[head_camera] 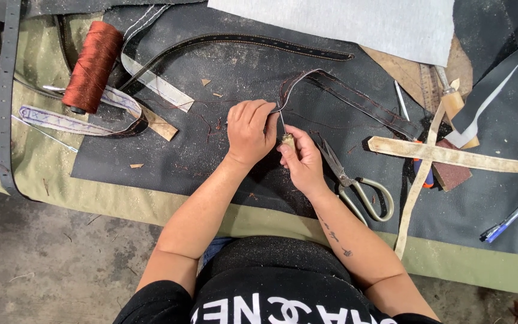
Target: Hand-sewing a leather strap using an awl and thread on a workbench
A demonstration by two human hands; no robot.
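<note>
My left hand [249, 130] is closed over the near end of a dark leather strap [355, 96] with red stitching, which curves away to the right across the black work mat [211, 66]. My right hand [302, 161] grips an awl [285, 135] by its pale wooden handle, the thin metal point raised against the strap end just beside my left fingers. The two hands touch at the middle of the mat.
Metal scissors [355, 183] lie right of my right hand. A spool of rust-red thread [93, 66] stands at back left, near paper-lined strips [85, 117]. Crossed tan strips [445, 155], a wooden-handled tool [457, 108], a blue pen [503, 222] and grey sheet [355, 21] lie right.
</note>
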